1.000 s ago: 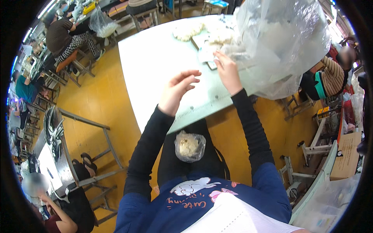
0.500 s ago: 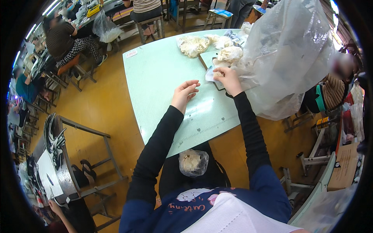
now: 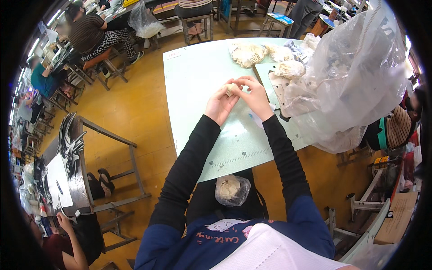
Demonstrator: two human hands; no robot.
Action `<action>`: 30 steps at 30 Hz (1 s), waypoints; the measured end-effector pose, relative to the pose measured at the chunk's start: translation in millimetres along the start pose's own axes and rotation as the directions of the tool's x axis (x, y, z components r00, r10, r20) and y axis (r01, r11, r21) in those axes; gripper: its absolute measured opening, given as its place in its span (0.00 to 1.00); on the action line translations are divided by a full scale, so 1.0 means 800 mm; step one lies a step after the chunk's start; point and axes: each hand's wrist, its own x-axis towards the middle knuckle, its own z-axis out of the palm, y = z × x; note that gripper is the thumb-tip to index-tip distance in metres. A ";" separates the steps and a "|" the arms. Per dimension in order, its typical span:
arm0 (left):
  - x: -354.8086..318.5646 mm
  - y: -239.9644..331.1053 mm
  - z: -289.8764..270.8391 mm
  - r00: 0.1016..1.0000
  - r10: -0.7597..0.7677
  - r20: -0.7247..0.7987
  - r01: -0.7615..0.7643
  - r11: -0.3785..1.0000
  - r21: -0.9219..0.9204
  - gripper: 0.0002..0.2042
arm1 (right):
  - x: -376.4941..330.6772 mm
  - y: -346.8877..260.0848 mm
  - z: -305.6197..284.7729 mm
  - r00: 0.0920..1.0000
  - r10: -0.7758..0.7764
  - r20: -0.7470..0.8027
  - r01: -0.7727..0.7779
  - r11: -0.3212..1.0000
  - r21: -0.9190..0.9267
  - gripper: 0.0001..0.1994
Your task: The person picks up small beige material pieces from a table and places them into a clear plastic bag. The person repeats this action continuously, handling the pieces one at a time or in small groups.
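Observation:
My two hands meet above the pale green tabletop [image 3: 193, 76]. Between their fingertips is a small cream-coloured piece [image 3: 230, 91], too small to name more exactly. My left hand [image 3: 221, 104] pinches it between thumb and fingers, palm partly turned up. From the other side, my right hand [image 3: 255, 99] grips it too, fingers bent over and hiding part of it. Close to the right hand, a cream bundle [image 3: 289, 69] lies on a metal machine plate [image 3: 279, 87]. Further back sit more cream bundles [image 3: 247, 54]. A whitish slip [image 3: 257, 119] lies partly under my right wrist.
A large clear plastic bag [image 3: 355, 76] bulges over the table's right side. In my lap rests a small clear bag [image 3: 230, 190] with cream contents. On the left stands a metal-framed table [image 3: 83, 180] with black strips. Several people work on stools around; a cardboard box [image 3: 396, 218] is at right.
My right hand has come left from beside the machine plate with the cream piece and met my left hand, whose fingers have closed on it. The view has shifted left.

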 end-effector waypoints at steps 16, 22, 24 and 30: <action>0.008 -0.007 -0.009 0.947 0.262 -0.185 -0.184 0.916 0.357 0.12 | -0.020 0.024 0.026 0.912 0.407 0.047 -0.395 0.842 0.367 0.12; 0.007 -0.010 -0.013 0.957 0.219 -0.190 -0.151 0.936 0.318 0.12 | -0.021 0.025 0.028 0.906 0.420 0.046 -0.415 0.864 0.287 0.11; 0.006 -0.009 -0.013 0.960 0.204 -0.192 -0.143 0.946 0.290 0.12 | -0.020 0.024 0.025 0.873 0.478 0.099 -0.480 0.804 0.352 0.09; 0.005 0.001 -0.013 0.970 0.137 -0.203 -0.085 0.965 0.246 0.12 | -0.012 0.030 0.006 0.783 0.570 0.248 -0.459 0.261 0.849 0.06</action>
